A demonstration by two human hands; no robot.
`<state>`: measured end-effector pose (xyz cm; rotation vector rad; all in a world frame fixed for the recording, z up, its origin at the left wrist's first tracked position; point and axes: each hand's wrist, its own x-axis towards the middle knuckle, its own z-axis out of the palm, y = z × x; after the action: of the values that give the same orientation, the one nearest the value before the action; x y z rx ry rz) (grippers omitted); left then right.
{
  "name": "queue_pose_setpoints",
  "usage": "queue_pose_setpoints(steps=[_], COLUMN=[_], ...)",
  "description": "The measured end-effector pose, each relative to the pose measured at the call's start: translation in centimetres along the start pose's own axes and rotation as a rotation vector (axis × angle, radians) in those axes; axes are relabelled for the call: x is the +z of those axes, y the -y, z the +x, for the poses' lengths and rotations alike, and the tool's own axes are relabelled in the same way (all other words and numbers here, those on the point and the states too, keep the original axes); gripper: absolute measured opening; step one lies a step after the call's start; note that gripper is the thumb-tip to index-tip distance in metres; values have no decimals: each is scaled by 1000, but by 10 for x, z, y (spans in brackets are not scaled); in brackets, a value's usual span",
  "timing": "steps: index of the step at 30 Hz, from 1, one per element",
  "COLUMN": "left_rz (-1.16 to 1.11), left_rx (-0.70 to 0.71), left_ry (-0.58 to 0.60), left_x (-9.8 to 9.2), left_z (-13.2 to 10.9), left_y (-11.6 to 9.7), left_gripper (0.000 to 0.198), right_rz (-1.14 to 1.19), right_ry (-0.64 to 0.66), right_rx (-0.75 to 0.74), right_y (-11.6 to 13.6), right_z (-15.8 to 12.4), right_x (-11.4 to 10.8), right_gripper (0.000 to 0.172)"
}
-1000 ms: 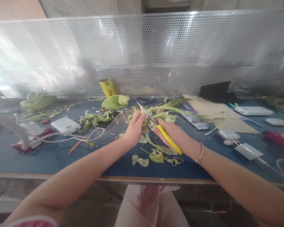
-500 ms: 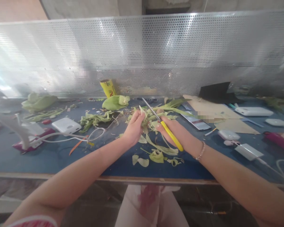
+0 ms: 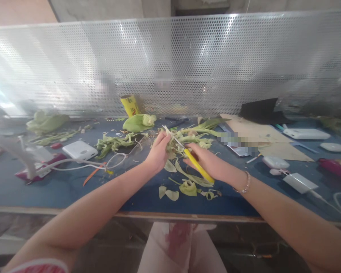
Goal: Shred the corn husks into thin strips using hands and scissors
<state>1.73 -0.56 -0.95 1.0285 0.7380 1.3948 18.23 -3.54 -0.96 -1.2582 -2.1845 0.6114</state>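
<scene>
Our left hand (image 3: 158, 152) pinches what seems a pale green leaf (image 3: 166, 129), our right hand (image 3: 211, 161) gripping yellow-handled metal scissors (image 3: 196, 163) towards ten o'clock.

One left hand (image 3: 158, 152), one right hand (image 3: 203, 161), that's two in play! One yellow-handled cutter (image 3: 199, 167), one bracelet (image 3: 247, 182), and across the counter (image 3: 147, 201), one yellow tube (image 3: 129, 106), one orange strip (image 3: 93, 174), one red piece (image 3: 56, 145), while the leaf scraps (image 3: 188, 189) lie too tangled to count!
</scene>
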Motion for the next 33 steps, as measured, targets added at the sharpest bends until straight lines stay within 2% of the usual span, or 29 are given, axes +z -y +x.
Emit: queue_pose_setpoints(steps=[2,5,10,15,18,22,27,30,33], left_rz=[5,12,21,102,224,327,398,444,475], left_rx=[-17,-32,-33,-13,-3,77,214,266,293], left_ry=[-10,-5,47,94,69,65,-26,-69,-60], left_x=[-3,-8,-15,-17,-16,-18,-26,-30,-33], left_z=[2,6,13,15,16,18,25,30,31], left_y=[-3,-6,-9,-11,-10,-8,-6,-3,1], left_gripper=[27,25,16,29,26,20,23,26,27], right_rz=[18,35,179,244,267,298,456,414,372], right_ry=[8,-59,-240,-429,-481,-460,-251,-150,-98], right_rx=[49,70,-40,-113,-114,-85,48,105,109], right_y=[-3,-10,-21,-26,-30,-34,-32,-34,-36], right_z=[3,8,12,16,19,20,18,18,19], right_x=[3,7,9,1,-3,-7,-13,-13,-9], right_gripper=[41,42,41,43,44,44,37,34,31])
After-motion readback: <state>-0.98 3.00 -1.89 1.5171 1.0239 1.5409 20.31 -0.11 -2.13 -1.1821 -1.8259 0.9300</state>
